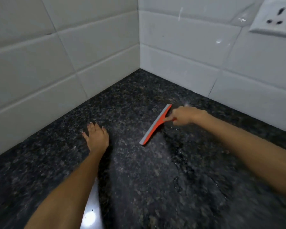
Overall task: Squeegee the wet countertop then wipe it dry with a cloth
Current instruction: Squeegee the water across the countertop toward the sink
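A dark speckled granite countertop [139, 100] fills a tiled corner. Wet streaks and small puddles show on its right half. An orange squeegee [155, 124] with a grey rubber blade lies with its blade edge on the stone, near the middle. My right hand [182, 115] is shut on its handle, reaching in from the right. My left hand [96, 138] rests flat on the counter to the left of the squeegee, fingers spread, holding nothing. No cloth is in view.
White tiled walls [64, 66] meet in a corner behind the counter. A white power socket [274, 15] sits on the right wall, high up. A shiny pale surface [91, 212] shows under my left forearm at the bottom edge.
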